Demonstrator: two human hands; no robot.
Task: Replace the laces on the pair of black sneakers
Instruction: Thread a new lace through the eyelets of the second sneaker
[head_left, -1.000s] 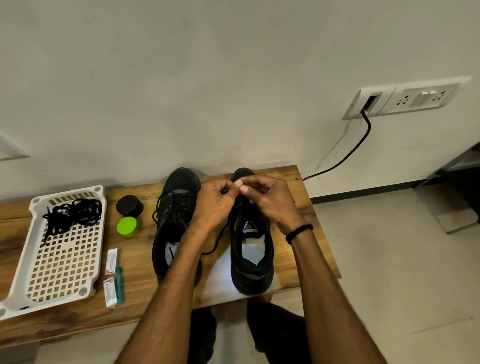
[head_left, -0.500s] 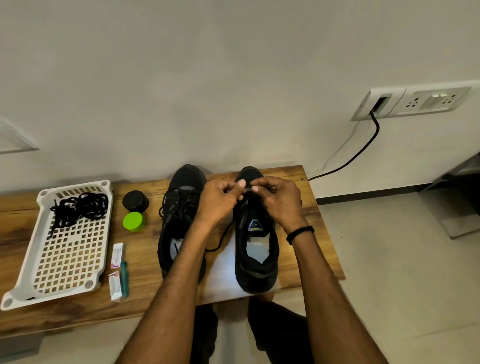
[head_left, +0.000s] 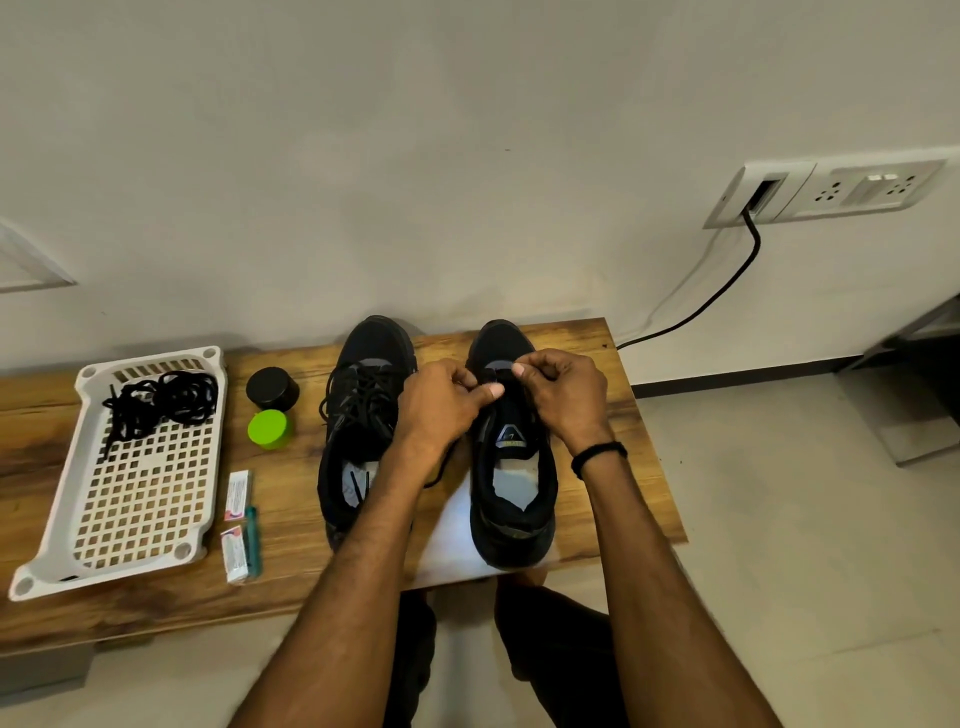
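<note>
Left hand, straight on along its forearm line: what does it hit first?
The left hand, pinching a lace, would likely meet the toe of the right-side sneaker first; the right hand sits just beside that line. Depth unclear.

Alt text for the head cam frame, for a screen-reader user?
The left hand and right hand pinch a black lace over the toe end of one black sneaker on a wooden table. The other sneaker, already laced, stands to its left, then a white tray holding loose black laces.
</note>
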